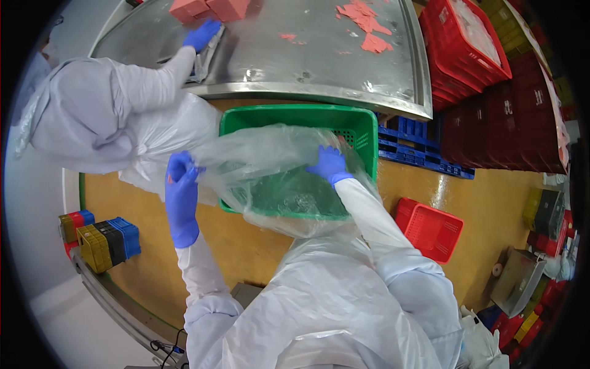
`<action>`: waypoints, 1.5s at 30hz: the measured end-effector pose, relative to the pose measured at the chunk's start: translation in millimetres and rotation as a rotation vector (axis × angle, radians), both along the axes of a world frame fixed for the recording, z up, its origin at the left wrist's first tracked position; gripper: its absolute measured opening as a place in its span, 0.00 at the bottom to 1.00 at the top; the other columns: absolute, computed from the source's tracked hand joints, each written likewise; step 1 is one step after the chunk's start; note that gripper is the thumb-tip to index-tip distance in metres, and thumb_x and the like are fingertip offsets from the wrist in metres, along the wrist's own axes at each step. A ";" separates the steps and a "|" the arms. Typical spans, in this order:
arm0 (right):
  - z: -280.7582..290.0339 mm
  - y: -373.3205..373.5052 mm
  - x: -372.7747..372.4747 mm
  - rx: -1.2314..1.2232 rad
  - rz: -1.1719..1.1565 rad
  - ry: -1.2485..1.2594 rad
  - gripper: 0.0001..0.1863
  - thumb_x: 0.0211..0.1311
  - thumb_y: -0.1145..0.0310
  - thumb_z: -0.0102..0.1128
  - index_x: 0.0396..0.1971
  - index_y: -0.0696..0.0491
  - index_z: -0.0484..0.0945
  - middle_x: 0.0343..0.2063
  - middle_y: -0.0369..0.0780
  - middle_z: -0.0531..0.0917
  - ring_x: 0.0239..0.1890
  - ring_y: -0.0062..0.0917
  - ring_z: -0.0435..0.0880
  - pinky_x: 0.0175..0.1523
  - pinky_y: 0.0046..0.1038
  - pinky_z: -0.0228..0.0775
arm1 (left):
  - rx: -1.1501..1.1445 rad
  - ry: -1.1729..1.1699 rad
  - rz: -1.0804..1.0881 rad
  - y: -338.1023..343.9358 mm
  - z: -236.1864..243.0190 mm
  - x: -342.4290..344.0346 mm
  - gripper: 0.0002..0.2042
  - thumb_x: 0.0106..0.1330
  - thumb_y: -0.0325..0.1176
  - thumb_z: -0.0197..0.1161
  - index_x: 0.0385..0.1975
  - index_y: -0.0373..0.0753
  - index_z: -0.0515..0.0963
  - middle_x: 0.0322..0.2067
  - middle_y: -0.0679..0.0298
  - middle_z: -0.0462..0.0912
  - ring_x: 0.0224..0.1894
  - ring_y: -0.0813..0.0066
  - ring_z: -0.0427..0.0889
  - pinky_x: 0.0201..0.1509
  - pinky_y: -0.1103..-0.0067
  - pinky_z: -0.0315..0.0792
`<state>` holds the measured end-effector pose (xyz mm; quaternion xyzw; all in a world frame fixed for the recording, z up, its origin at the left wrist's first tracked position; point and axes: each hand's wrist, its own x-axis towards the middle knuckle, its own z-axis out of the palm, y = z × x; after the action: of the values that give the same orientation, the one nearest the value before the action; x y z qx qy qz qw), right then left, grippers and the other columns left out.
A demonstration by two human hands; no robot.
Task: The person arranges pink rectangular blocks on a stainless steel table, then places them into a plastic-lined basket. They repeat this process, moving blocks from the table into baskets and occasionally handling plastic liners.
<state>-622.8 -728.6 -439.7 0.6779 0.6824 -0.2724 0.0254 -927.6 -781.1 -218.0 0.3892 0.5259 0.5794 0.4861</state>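
A large translucent plastic bag (pixel 258 154) is draped over a green perforated crate (pixel 371 132) below the steel table. My left hand (pixel 183 178), in a blue glove, pinches the bag's edge at the left, outside the crate. My right hand (pixel 329 163), also gloved in blue, rests with fingers apart on the plastic over the crate's right part. A bit of something pink shows under the plastic near the crate's back right corner, too blurred to name.
A co-worker (pixel 83 114) bends at the steel table (pixel 307 61), hand on a metal tray by pink blocks (pixel 209 8); pink scraps lie rightward. Stacked red crates (pixel 464 74), a blue pallet (pixel 405 144), a red basket (pixel 430 227) and coloured crates (pixel 110 243) surround me.
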 end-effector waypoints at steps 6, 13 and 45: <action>-114.4 30.2 23.8 0.078 -0.323 0.397 0.16 0.57 0.59 0.56 0.39 0.54 0.79 0.33 0.46 0.83 0.35 0.34 0.82 0.43 0.33 0.73 | -0.021 0.702 -0.114 -28.5 50.5 -31.3 0.07 0.52 0.17 0.56 0.20 0.38 0.76 0.37 0.63 0.74 0.36 0.73 0.74 0.40 0.79 0.67; 2.8 33.7 90.9 -0.032 -0.231 0.484 0.09 0.55 0.70 0.52 0.34 0.55 0.78 0.27 0.46 0.80 0.29 0.36 0.80 0.37 0.34 0.73 | -0.268 1.425 -0.068 -38.8 -67.0 -114.1 0.18 0.53 0.16 0.50 0.39 0.45 0.78 0.36 0.58 0.78 0.37 0.59 0.79 0.39 0.72 0.72; -49.9 -55.3 240.9 0.391 -0.923 0.443 0.17 0.53 0.57 0.66 0.29 0.58 0.78 0.21 0.37 0.78 0.24 0.22 0.78 0.31 0.24 0.71 | -0.373 0.989 -0.056 26.3 -255.1 -124.4 0.29 0.54 0.23 0.56 0.60 0.39 0.66 0.59 0.52 0.68 0.59 0.60 0.68 0.62 0.68 0.62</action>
<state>-381.9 -783.9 -489.6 0.8253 0.3410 -0.2596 -0.3678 -1052.0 -754.8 -473.0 0.5368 0.7759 0.2101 0.2564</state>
